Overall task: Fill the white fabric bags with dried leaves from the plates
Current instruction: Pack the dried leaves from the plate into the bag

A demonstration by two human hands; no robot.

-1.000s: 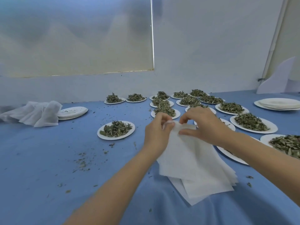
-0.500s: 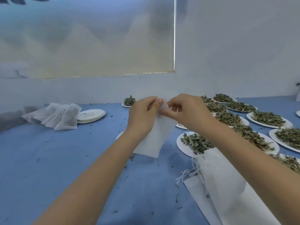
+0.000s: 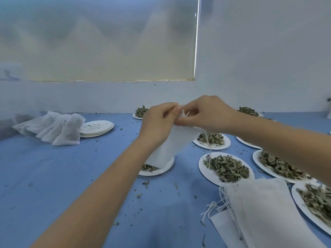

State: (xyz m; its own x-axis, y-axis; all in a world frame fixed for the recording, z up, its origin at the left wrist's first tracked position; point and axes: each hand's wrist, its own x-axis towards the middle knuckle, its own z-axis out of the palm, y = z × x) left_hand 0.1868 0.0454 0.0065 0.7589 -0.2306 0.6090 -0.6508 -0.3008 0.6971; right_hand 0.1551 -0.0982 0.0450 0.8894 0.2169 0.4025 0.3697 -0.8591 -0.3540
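A bag (image 3: 172, 145) is held above a plate (image 3: 161, 168), its mouth pinched by the fingers of the left hand (image 3: 157, 120) and right hand (image 3: 206, 113). Spare bags (image 3: 265, 212) are stacked right of it on the table (image 3: 53, 176). Leaves (image 3: 226, 167) are heaped on 1 plate nearby.

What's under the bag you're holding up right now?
Under the held bag sits a white plate with dried leaves showing at its left. The bag and left forearm cover most of the plate, so how much is on it can't be seen.

Bare tablecloth (image 3: 53, 176) left; plates (image 3: 226, 169) right
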